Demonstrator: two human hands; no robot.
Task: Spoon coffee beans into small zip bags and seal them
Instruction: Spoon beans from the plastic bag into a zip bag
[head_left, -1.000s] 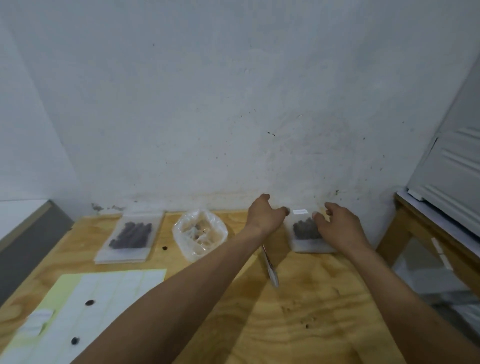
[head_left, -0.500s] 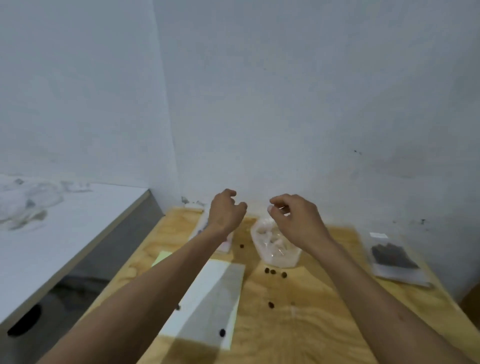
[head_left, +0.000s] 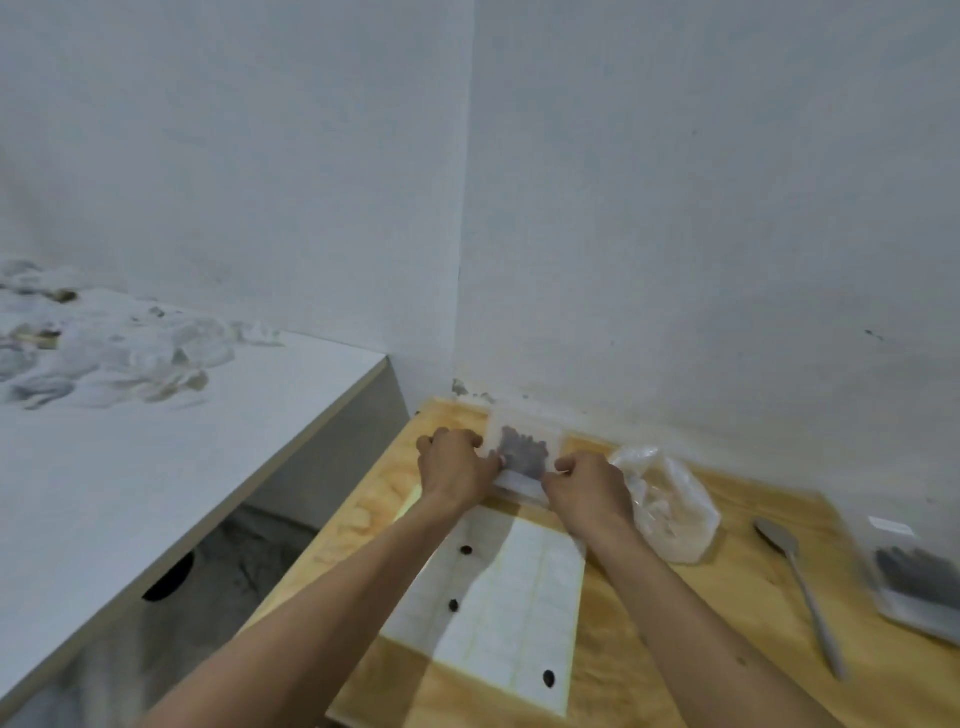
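Observation:
A small clear zip bag (head_left: 524, 448) with dark coffee beans in it lies at the back left of the wooden table (head_left: 675, 634), close to the wall. My left hand (head_left: 457, 467) grips its near left corner and my right hand (head_left: 587, 486) grips its near right corner, at the strip along the near edge. A crumpled clear plastic bag (head_left: 670, 506) lies just right of my right hand. A grey spoon (head_left: 800, 582) rests on the wood further right. Another filled zip bag (head_left: 914, 571) lies at the right edge.
A white sheet with a grid (head_left: 498, 608) lies under my forearms, with three loose beans (head_left: 454, 605) on it. A white counter (head_left: 156, 441) with crumpled white plastic (head_left: 104, 353) stands to the left, across a gap. The wall runs right behind the table.
The view has swung left. Both hands left the right-hand bag, passed over the crumpled plastic bag, and now grip the zip bag at the back left.

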